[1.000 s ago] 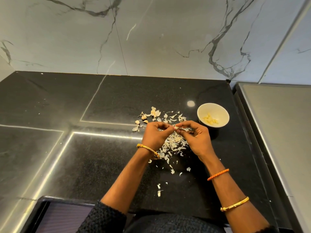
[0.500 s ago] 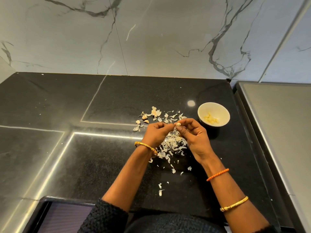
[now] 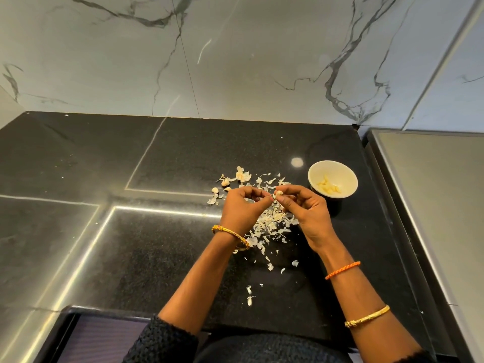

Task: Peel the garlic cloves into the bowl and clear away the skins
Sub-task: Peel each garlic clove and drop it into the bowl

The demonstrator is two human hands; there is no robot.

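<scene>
Now, garlic clove [image 3: 279,192] — pale, half-skinned.

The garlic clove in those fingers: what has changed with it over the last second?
The clove now sits in the right hand's fingertips, barer, while the left hand pinches skin beside it. The hands have barely shifted. Bowl and skins pile are unchanged.

dim, even light | glare streaks on countertop [image 3: 78,258] | wide-angle bending at edges | sharp

The bowl [image 3: 332,179] sits right of the skins [image 3: 272,221] on the counter [image 3: 157,244]; unpeeled cloves [image 3: 222,186] lie at their far left.
</scene>
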